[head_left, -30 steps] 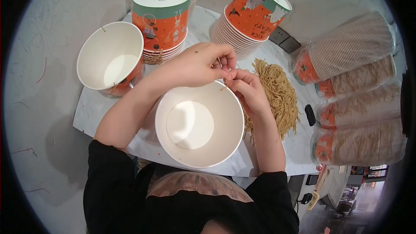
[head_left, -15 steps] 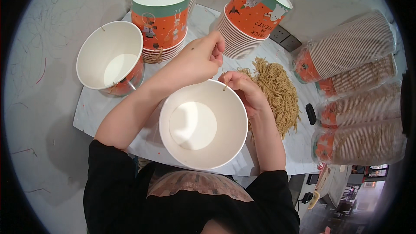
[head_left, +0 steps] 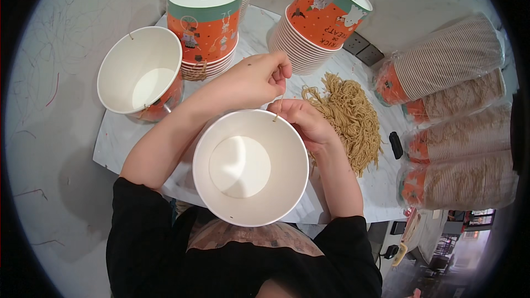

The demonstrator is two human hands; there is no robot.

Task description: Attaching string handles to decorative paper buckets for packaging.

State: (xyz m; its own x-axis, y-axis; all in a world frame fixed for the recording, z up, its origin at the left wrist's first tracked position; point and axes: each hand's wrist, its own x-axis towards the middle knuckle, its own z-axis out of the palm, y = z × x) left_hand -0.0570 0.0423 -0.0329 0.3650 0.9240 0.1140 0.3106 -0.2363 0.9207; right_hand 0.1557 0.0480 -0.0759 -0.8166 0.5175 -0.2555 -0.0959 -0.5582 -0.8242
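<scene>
A white-lined paper bucket [head_left: 251, 208] stands upright before me, its open top facing up. Through a hole near its far rim runs a short tan cord [head_left: 275, 117]. My left hand [head_left: 262, 79] is closed, pinching the cord's upper end above the rim. Against the bucket's outer far-right wall, beside that hole, my right hand [head_left: 307, 121] is curled; its fingertips are partly hidden behind the rim. A small hole shows in the near wall. Touching my right wrist area is a heap of tan cords [head_left: 353, 121].
Left stands another open bucket [head_left: 118, 74] with cord at its rim. Behind are an upturned orange bucket stack [head_left: 201, 33] and a tilted stack [head_left: 326, 16]. Plastic-wrapped bucket stacks [head_left: 447, 58] lie at right, near a small black object [head_left: 396, 145]. Sockets [head_left: 364, 49] sit beyond the marbled table [head_left: 124, 138].
The bucket has shifted slightly left and toward me, and its near-wall hole now shows. My right hand moved left with it; my left hand dropped slightly, still pinching the cord.
</scene>
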